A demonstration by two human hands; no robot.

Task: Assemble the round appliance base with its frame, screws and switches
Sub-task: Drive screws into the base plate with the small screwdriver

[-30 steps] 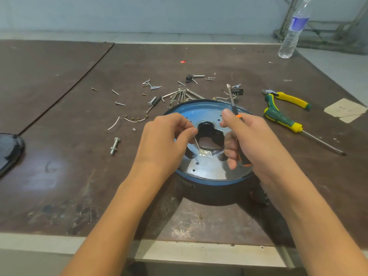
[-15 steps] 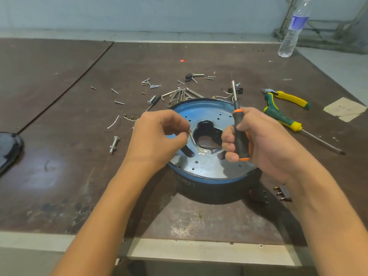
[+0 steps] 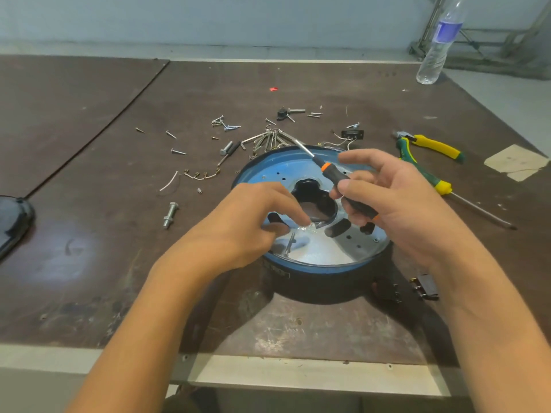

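Round base plate (image 3: 322, 252) under left fingers (image 3: 286, 204): bare metal, smooth, mirror-shiny, blue painted rim. Screwdriver (image 3: 334, 175) in right fingers (image 3: 366, 158): black and orange handle, looks like matt plastic; thin shiny metal shaft. Screws (image 3: 228, 125) beyond fingertips: shiny metal. Table (image 3: 104, 263) below hands: dark brown board, dull, scratched, worn patches.

**Two hands close together, the right one gripping**

Both bare forearms reach in from the bottom edge and converge toward the middle. The left hand (image 3: 253, 225) is palm-down with knuckles up. Its fingers are curled, and the thumb and forefinger tips are drawn close together (whether they pinch anything cannot be told). The right hand (image 3: 399, 201) sits slightly higher, just beside it. Its thumb lies across the handle of a screwdriver (image 3: 338, 178), the lower fingers wrap round it, and the forefinger is lifted and stretched out above.
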